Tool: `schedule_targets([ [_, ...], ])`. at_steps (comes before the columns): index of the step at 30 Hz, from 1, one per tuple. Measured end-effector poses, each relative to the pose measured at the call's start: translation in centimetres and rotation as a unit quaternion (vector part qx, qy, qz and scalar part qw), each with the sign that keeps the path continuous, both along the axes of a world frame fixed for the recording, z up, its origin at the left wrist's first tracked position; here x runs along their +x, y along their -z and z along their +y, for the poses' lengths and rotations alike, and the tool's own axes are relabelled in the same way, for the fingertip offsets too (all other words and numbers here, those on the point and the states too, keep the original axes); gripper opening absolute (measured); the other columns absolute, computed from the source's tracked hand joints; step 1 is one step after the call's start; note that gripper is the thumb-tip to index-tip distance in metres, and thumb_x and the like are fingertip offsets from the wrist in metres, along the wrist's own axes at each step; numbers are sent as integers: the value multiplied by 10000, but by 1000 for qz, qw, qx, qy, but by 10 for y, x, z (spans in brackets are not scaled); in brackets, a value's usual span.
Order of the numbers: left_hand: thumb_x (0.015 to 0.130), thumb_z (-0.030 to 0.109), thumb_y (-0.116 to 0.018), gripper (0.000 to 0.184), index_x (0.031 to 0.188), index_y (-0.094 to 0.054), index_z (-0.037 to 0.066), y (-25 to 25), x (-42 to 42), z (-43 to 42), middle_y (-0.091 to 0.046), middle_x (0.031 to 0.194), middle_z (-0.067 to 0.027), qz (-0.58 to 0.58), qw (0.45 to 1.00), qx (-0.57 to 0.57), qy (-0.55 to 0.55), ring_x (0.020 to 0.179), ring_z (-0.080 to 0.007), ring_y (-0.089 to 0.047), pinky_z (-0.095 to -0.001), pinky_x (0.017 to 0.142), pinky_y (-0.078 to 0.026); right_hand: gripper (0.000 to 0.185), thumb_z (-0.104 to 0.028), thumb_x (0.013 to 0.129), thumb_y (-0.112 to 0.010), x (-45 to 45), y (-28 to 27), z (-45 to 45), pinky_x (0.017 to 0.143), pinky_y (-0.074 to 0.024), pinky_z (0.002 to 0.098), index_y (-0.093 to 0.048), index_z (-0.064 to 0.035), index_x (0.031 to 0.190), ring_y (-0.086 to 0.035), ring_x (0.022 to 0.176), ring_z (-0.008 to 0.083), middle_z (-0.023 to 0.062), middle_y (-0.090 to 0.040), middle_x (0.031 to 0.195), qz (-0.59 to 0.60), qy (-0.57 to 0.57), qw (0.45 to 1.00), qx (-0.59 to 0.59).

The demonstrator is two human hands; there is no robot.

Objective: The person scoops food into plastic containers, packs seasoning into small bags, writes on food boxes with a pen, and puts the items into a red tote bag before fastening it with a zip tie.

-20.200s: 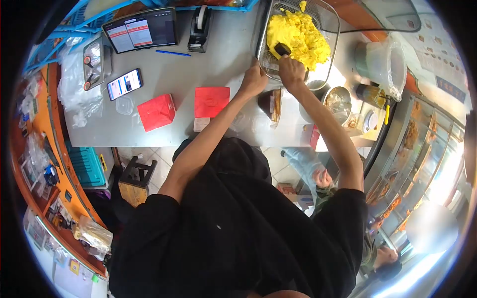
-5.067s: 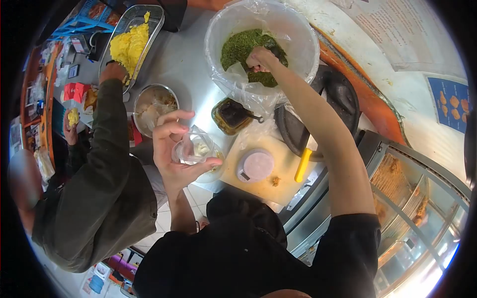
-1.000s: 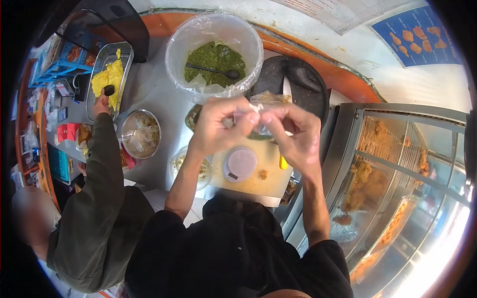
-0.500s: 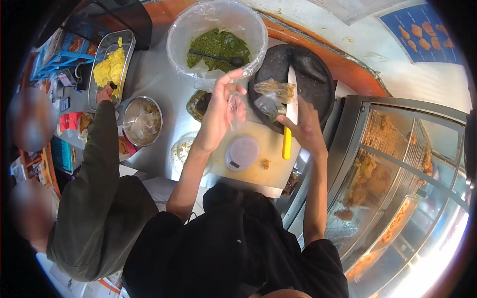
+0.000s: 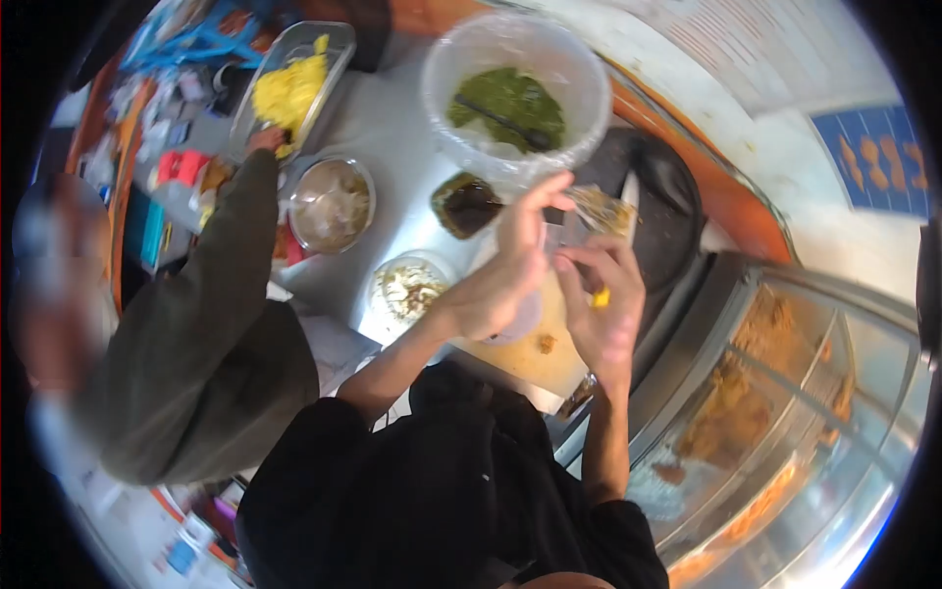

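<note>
My left hand point(image 5: 502, 275) is raised over the pale cutting board point(image 5: 561, 373), holding a small clear plastic bag point(image 5: 563, 234), blurred by motion. The fingers of my right hand point(image 5: 608, 299) come together on the bag's near side, close to my left thumb. Partly hidden by my left hand, a round kitchen scale point(image 5: 520, 324) sits on the board beside a small brown crumb point(image 5: 546, 344). Beyond my hands, a plastic bag with brownish contents point(image 5: 606, 211) lies on the black round block point(image 5: 677, 236). A knife point(image 5: 601, 296) with a yellow handle is mostly covered by my right hand.
A lined tub point(image 5: 432, 88) of green paste with a dark spoon stands at the back. A dark sauce container point(image 5: 466, 206), a white-filled bowl point(image 5: 407, 290) and a steel bowl point(image 5: 371, 211) are leftward. A co-worker's hand point(image 5: 267, 142) reaches into a yellow-food tray point(image 5: 339, 74). A glass food case point(image 5: 731, 280) stands right.
My hands have come together, the right moving in from beside the knife to the clear bag at the left. The view has shifted, so the counter appears farther right.
</note>
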State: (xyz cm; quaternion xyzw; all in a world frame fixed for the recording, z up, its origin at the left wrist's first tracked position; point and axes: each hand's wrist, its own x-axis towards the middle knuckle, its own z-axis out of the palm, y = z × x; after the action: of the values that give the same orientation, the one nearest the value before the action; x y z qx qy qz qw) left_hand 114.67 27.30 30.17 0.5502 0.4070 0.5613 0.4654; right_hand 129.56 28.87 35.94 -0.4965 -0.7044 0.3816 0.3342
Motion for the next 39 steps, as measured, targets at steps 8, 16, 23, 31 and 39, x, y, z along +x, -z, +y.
schedule_targets([
  [8,922,536,-476,823,1498,-171,34,-65,-2,-26,-275,1409,-242,153,984,20,-83,1311,-385,-269,-499,1094,-170,144,21,808,-676,-11,4,-10,679,-444,250,-692,-4,949,-551,768,148,55,-557,918,17,-29,999,36],
  [16,891,338,-636,560,1315,-461,17,-41,-2,-20,-436,1292,-213,225,920,92,-308,1194,-311,-420,-436,988,-312,97,23,821,-716,-10,11,-10,574,-384,231,-689,-10,909,-483,650,90,38,-580,843,78,44,996,-24],
  [23,804,164,-787,224,956,-686,33,-51,-11,-34,-652,747,-32,94,985,-40,-142,616,-120,-525,-264,565,-427,123,30,783,-754,-6,0,-10,575,-404,222,-717,-23,887,-503,650,81,28,-628,821,108,-14,994,-15],
  [31,865,118,-707,126,895,-704,-4,-54,-35,-47,-668,793,-74,109,989,-99,-28,678,-154,-597,-282,599,-465,120,29,715,-816,-13,-3,-20,551,-441,213,-720,-6,777,-572,648,78,35,-656,761,84,-52,990,-98],
  [39,926,37,-582,131,930,-683,-46,-37,-49,-55,-645,870,-65,-26,976,-201,75,745,-106,-561,-263,671,-433,63,46,786,-766,-8,3,-17,586,-509,221,-707,30,801,-609,655,103,66,-647,789,139,-98,953,-251],
])
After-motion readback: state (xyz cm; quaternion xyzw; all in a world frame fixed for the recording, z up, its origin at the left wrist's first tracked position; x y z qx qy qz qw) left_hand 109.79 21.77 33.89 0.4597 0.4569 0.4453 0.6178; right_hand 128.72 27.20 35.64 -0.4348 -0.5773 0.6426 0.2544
